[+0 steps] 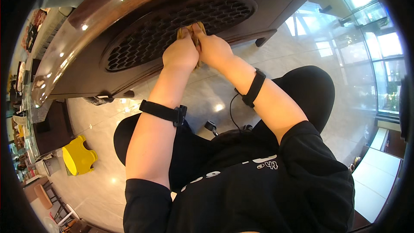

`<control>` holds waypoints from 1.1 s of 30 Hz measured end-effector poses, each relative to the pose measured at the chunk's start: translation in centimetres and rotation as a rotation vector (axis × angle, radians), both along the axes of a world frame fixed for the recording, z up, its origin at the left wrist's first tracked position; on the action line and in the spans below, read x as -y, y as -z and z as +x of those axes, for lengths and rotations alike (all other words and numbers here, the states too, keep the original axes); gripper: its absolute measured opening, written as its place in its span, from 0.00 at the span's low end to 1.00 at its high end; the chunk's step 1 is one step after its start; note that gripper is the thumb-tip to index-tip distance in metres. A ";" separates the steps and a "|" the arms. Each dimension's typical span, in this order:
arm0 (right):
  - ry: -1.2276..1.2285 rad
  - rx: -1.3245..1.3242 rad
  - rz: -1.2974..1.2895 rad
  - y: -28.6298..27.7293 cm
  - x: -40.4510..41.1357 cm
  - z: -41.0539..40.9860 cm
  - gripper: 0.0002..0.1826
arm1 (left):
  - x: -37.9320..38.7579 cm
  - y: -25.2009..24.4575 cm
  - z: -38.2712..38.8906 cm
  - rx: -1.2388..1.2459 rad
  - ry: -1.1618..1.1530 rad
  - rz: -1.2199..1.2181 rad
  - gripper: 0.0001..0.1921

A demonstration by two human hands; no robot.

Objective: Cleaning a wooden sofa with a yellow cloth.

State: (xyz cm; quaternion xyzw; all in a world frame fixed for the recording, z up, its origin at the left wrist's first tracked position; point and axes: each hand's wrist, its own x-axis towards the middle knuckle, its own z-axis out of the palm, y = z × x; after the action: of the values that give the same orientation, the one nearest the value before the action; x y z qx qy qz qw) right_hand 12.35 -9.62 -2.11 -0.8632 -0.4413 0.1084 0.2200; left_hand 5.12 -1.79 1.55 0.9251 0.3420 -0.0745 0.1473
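Note:
Both of my hands meet at the lower edge of an oval lattice panel [142, 48], dark brown with a honeycomb pattern, set in the side of a dark wooden piece of furniture [87, 82]. My left hand [181, 53] and my right hand [215, 50] grip a yellowish-brown cloth [201, 27] between them, bunched against the lattice. Part of the cloth hangs below the hands. The fingertips are partly hidden in its folds. A black strap circles each forearm.
The furniture has a glossy, rounded wooden edge [64, 61] and a short foot [260, 41]. Below lies a shiny tiled floor [106, 187]. A yellow plastic stool [79, 156] stands at the left. A thin black cable [230, 106] runs between my knees. White-topped furniture [375, 176] is at the right.

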 end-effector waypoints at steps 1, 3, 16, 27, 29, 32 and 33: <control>-0.023 0.002 0.048 0.2 -0.1 0.1 0.31 | 0.1 -0.3 0.1 0.018 -0.023 -0.064 0.27; -0.032 -0.011 0.016 -0.2 -0.5 0.6 0.29 | 0.0 -0.4 0.1 0.034 -0.050 -0.132 0.28; -0.026 -0.102 -0.018 -0.5 -0.5 0.5 0.32 | -1.2 1.3 -0.3 0.248 0.022 -0.154 0.27; 0.010 0.012 -0.051 -0.6 -1.3 0.9 0.28 | -0.2 0.7 -0.6 0.164 -0.020 -0.054 0.28; -0.017 0.031 -0.108 -0.5 -1.4 1.5 0.28 | -0.4 0.6 -0.3 0.134 0.014 0.011 0.27; -0.046 -0.024 -0.159 -0.9 -1.0 0.5 0.28 | -0.3 1.4 -0.6 0.127 0.005 0.047 0.24; -0.051 0.010 -0.152 -1.0 -0.5 -0.1 0.27 | -0.2 1.3 -0.6 0.128 0.003 0.075 0.22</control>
State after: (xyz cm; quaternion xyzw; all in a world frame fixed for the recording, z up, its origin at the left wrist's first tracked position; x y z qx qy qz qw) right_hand 12.27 -9.08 -1.07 -0.8663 -0.4548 0.1429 0.1490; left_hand 4.55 -1.58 0.30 0.9333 0.3330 -0.0027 0.1340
